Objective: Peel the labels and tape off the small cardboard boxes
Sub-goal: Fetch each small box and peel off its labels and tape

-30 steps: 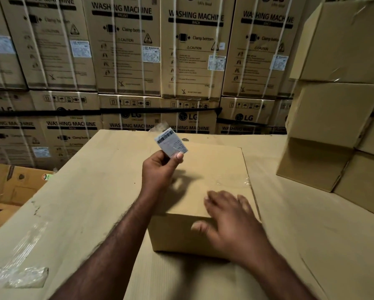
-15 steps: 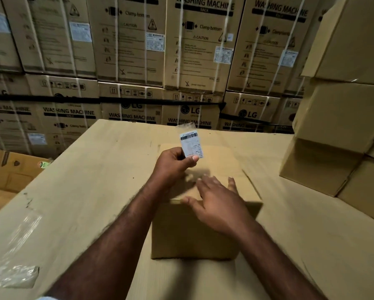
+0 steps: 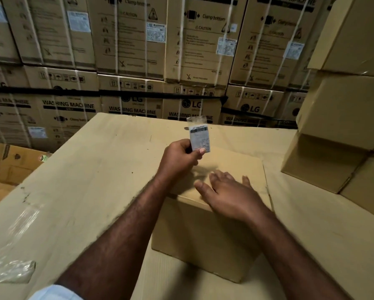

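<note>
A small plain cardboard box [image 3: 205, 239] stands on the big cardboard work surface [image 3: 91, 182] in front of me. My left hand [image 3: 179, 159] pinches a peeled white barcode label [image 3: 200, 138] with a strip of clear tape on its top edge, holding it upright above the box's far left corner. My right hand [image 3: 229, 195] lies flat on the box's top, fingers spread and straight, near the front edge.
A stack of plain small boxes [image 3: 333, 135] rises at the right. Crumpled clear tape [image 3: 10, 271] lies at the surface's left front. Strapped washing machine cartons [image 3: 129, 50] wall the back. An open brown carton [image 3: 13, 163] sits low at the left.
The label in my left hand has turned upright and shifted right. My right hand slid from the box's front edge further onto its top.
</note>
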`<act>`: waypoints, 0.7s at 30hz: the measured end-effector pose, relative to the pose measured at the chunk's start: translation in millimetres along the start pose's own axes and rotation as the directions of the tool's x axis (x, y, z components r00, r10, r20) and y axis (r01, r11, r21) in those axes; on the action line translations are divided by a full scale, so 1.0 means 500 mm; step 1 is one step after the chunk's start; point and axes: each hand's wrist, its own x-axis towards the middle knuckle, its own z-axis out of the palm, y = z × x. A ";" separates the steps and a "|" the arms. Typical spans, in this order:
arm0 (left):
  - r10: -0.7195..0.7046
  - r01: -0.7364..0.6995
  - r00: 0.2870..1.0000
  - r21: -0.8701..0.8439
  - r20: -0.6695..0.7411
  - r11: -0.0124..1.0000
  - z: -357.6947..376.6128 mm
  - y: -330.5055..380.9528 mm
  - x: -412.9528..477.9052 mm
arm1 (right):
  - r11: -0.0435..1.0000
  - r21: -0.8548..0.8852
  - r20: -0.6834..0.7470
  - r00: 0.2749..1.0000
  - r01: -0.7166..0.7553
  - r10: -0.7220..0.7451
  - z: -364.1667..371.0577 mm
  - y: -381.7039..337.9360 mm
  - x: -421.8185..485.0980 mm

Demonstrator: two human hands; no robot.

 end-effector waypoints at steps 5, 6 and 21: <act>-0.016 0.022 0.999 0.190 -0.031 0.982 -0.003 -0.007 -0.004 | 0.991 -0.114 -0.014 0.997 -0.076 0.075 -0.005 -0.007 0.054; -0.005 0.019 0.999 0.275 -0.051 0.961 -0.001 -0.008 -0.004 | 0.990 -0.122 -0.016 0.998 -0.069 0.067 -0.004 -0.015 0.032; 0.007 0.023 0.998 0.421 -0.070 0.907 0.012 -0.001 0.006 | 0.990 -0.116 -0.014 0.996 -0.085 0.084 -0.007 -0.020 0.035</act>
